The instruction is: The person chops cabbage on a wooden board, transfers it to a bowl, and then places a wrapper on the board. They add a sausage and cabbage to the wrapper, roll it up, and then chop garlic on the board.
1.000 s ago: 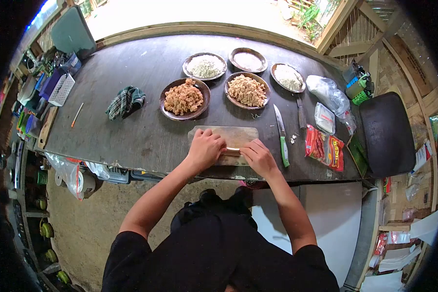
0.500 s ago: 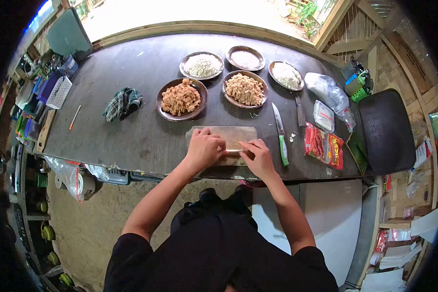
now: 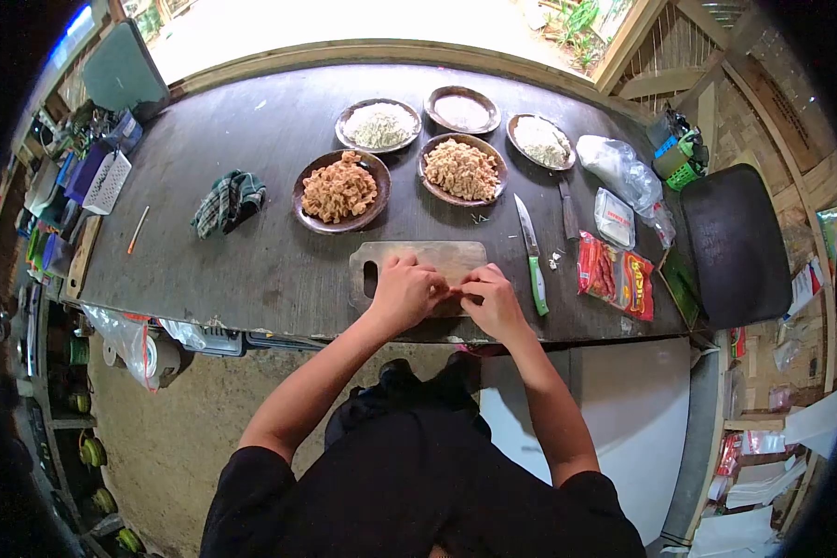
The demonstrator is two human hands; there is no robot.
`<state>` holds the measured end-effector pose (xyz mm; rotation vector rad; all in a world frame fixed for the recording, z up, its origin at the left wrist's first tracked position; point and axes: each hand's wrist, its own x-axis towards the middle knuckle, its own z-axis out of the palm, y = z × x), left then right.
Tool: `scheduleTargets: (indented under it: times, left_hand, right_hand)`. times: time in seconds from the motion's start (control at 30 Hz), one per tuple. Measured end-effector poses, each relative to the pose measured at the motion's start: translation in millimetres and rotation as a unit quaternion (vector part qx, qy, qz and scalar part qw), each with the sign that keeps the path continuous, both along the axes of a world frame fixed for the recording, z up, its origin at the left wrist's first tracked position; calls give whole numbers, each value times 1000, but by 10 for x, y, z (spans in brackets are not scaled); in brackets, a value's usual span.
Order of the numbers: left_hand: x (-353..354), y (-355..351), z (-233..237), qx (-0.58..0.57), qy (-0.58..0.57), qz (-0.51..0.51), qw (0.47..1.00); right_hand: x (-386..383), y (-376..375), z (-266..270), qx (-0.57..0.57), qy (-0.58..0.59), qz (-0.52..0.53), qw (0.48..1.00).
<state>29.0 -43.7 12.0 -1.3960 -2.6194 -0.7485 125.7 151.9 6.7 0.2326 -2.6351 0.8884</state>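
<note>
Curled together, left hand [image 3: 407, 290] and right hand [image 3: 493, 299] rest on cutting board [image 3: 448, 253]

The left forearm [image 3: 316, 381] and the right forearm [image 3: 549, 400], both bare, reach forward and angle inward, so that the wrists come close together ahead of the body. The left hand [image 3: 407, 293] lies palm down with knuckles up and fingers curled toward the middle. The right hand [image 3: 493, 299] mirrors it, and the fingertips of the two hands meet; whether they pinch anything is hidden beneath the fingers.
</note>
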Motion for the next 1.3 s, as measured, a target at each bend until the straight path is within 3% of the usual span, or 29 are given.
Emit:
scheduleTargets:
  times: [0.2,0.43,0.5,0.63,0.77,1.1,1.3]
  left_hand:
    - [36,39,138,-35,-35,-4,999]
    - [54,187,-18,1,-8,-16,1000]
    - [72,283,-25,8,1,2,1000]
    - [122,436,33,21,12,35,999]
    - [146,525,37,34,10,81,996]
    - [293,636,9,65,21,137,988]
    - [357,645,8,60,63,162,983]
  right_hand:
    - [82,-43,-83,-29,20,-29,999]
    - [209,-47,12,-58,27,-86,994]
    - [259,105,-47,-16,64,-194,979]
    - [363,451,-141,48,75,-299,950]
    - [377,687,-263,96,33,-302,948]
    - [335,979,-246,60,-14,-268,961]
    - [544,1017,-8,-39,40,-222,974]
